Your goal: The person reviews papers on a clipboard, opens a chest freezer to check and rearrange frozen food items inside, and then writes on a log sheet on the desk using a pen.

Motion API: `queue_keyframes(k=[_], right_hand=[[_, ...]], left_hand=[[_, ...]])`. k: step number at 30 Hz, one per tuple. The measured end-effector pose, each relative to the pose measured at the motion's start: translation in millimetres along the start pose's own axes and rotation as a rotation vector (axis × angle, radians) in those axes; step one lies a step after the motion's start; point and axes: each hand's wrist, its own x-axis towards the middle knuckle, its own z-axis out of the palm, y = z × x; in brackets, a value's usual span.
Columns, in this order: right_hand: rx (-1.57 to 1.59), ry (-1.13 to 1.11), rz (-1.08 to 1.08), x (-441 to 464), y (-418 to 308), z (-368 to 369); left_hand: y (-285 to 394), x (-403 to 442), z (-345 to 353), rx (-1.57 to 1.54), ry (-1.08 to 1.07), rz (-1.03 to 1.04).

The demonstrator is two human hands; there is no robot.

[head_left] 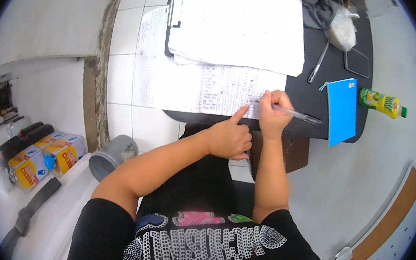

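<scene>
My right hand (pixel 274 118) is closed around a clear-barrelled pen (pixel 304 116), whose tip points left at a ruled sheet (pixel 236 85) covered in handwritten rows and columns. My left hand (pixel 229 138) holds nothing; its index finger stretches to the sheet's lower edge, close to the pen tip, while the other fingers curl loosely. Above the writing, a clipboard (pixel 168 47) with a stack of white paper (pixel 237 26) covers the upper part of the sheet. The sheet's left side hangs past the table edge.
On the dark table (pixel 306 96) lie a second pen (pixel 317 65), a phone-like outline (pixel 357 63), a plastic bag (pixel 343 30) and a blue notebook (pixel 341 112) overhanging the edge. A green-yellow bottle (pixel 381 102) is at right. A grey bin (pixel 109 161) and cartons (pixel 65 149) are at lower left.
</scene>
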Motion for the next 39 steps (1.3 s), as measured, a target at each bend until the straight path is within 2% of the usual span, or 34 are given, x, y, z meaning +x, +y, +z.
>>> queue_keyframes(k=[10,13,22,29,39], right_hand=[[-0.009,-0.004,-0.014,0,0,-1],[-0.021,-0.002,-0.014,0,3,-1],[-0.052,-0.001,-0.035,0,4,-2],[0.255,0.037,0.141,0,9,-8],[0.57,0.07,0.362,7,5,-18]], left_hand=[[1,1,-3,0.031,-0.027,-0.005],[0,0,2,0.007,0.035,0.006],[0,1,3,-0.013,0.037,-0.009],[0,1,1,0.011,0.035,0.0],[10,12,-28,-0.131,-0.005,-0.058]])
